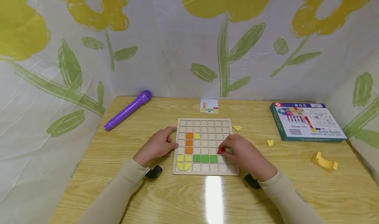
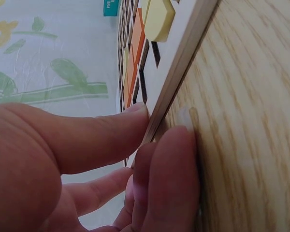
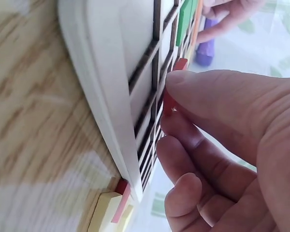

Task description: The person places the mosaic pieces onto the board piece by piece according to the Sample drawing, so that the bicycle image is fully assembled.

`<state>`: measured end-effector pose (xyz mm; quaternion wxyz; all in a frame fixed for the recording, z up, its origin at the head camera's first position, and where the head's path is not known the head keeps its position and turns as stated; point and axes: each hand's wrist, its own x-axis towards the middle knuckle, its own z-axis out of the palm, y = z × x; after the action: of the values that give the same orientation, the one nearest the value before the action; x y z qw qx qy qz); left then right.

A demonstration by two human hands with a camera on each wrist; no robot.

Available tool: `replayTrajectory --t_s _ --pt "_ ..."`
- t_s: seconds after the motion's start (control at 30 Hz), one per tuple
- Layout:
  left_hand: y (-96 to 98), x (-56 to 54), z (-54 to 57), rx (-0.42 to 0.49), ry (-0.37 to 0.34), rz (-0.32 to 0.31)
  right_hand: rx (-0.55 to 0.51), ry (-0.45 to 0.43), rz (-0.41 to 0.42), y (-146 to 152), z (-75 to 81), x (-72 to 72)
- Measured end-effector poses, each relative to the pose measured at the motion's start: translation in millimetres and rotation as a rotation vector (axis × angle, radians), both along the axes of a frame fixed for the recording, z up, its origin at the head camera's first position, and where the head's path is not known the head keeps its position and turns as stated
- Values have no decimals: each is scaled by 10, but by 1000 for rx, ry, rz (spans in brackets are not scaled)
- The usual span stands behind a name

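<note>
A wooden grid board [image 1: 205,174] lies flat on the table between the hands. My right hand [image 1: 245,153] pinches a small red piece [image 3: 169,99] between thumb and fingertips over the board's right-hand squares. At the board's left edge is my left hand [image 1: 157,145], thumb and forefinger spread, their tips at the rim; the thumb [image 2: 111,137] presses there in the left wrist view. Orange squares [image 1: 189,142] stand in a column with a yellow quarter-circle [image 1: 196,136] beside the top one. Below, green squares [image 1: 205,158] form a row right of a yellow circle of quarter pieces [image 1: 184,162].
A pattern card [image 1: 209,106] lies behind the board. Loose yellow pieces [image 1: 269,143] sit to its right, with another red piece [image 3: 121,198] by its edge. Farther out are a printed box [image 1: 309,123], a yellow arched block [image 1: 324,162] and, left, a purple toy microphone [image 1: 128,111].
</note>
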<state>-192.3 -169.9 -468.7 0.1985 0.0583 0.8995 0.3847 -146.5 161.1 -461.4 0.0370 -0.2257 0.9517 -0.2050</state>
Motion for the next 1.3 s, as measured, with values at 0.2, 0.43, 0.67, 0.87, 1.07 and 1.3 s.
replayTrajectory --t_s 0.2,0.43,0.67,0.87,1.07,1.3 --pt "-3 -20 -21 -12 3 2 5 41 9 -3 -20 8" --pt "-28 -22 -44 -17 29 -18 1 50 19 -7 -32 13" --pt "-21 -27 -36 -4 13 -14 5 52 23 6 -54 -3" --pt "-24 -28 -37 -1 12 -18 5 47 25 14 -48 -2" --pt "-25 -29 -40 3 13 -26 8 31 12 7 -41 -3" --pt "-20 -26 -27 -11 13 -28 17 22 9 33 -3 -10"
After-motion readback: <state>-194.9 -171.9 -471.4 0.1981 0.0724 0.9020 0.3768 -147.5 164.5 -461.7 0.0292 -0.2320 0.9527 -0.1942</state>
